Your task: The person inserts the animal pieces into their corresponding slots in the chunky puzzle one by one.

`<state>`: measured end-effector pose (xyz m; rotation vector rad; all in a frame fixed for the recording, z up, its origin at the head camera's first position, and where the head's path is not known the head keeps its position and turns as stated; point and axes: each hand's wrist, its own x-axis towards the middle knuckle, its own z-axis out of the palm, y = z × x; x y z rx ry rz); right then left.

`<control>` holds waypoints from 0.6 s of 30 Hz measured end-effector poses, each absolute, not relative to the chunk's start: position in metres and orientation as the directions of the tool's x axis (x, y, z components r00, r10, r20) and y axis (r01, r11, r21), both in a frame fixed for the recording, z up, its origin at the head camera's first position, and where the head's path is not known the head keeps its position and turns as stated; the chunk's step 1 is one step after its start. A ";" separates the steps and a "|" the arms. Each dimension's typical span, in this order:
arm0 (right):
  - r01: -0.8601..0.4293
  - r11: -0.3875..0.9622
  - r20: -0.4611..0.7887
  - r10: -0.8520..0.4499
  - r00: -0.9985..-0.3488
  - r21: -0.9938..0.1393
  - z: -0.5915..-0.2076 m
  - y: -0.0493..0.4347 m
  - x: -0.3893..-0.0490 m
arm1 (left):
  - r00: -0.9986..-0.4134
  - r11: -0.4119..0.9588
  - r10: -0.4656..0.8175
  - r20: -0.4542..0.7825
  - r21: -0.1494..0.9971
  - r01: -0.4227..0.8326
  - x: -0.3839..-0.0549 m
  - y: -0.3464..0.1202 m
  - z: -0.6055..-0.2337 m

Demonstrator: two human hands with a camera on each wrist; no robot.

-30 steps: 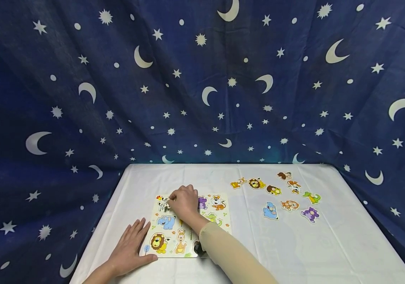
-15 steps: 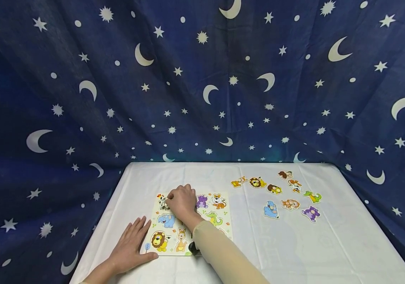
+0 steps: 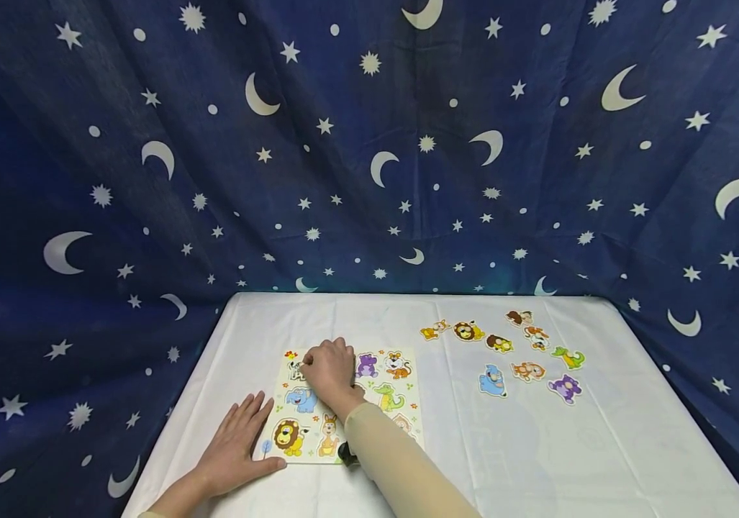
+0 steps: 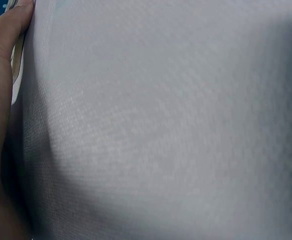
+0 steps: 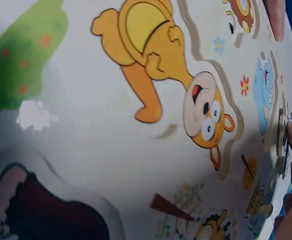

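A square animal puzzle board (image 3: 312, 444) lies on the white table. At its upper left, my right hand (image 3: 330, 370) pinches a black-and-white zebra puzzle piece (image 5: 283, 132) over the zebra's place; the fingers hide part of it. In the right wrist view the piece looks slightly tilted against the board, and I cannot tell if it is seated. My left hand (image 3: 233, 450) rests with spread fingers along the board's left edge, its thumb by the lower left corner. The right forearm covers the board's lower middle.
Several loose animal pieces lie to the right of the board, among them a blue elephant (image 3: 492, 380), a purple hippo-like piece (image 3: 565, 389), a lion (image 3: 469, 331) and a green crocodile (image 3: 568, 357). A star-patterned blue curtain (image 3: 369, 180) hangs behind the table.
My right hand and forearm have shifted slightly left over the zebra's place, uncovering more of the board's right side. The left hand has stayed by the board's edge.
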<state>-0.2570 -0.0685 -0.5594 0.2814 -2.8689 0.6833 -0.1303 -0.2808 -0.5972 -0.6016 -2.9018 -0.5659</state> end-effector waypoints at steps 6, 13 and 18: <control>-0.214 0.863 0.211 -0.128 -0.969 -0.458 -0.561 -0.070 -0.255 | -0.908 0.845 0.360 0.214 0.338 0.415 -0.131 -0.281 -0.597; -0.219 0.857 0.215 -0.130 -0.968 -0.466 -0.561 -0.072 -0.254 | -0.915 0.849 0.353 0.194 0.344 0.400 -0.131 -0.280 -0.595; -0.219 0.861 0.214 -0.132 -0.968 -0.460 -0.564 -0.073 -0.254 | -0.928 0.851 0.344 0.146 0.370 0.373 -0.129 -0.280 -0.593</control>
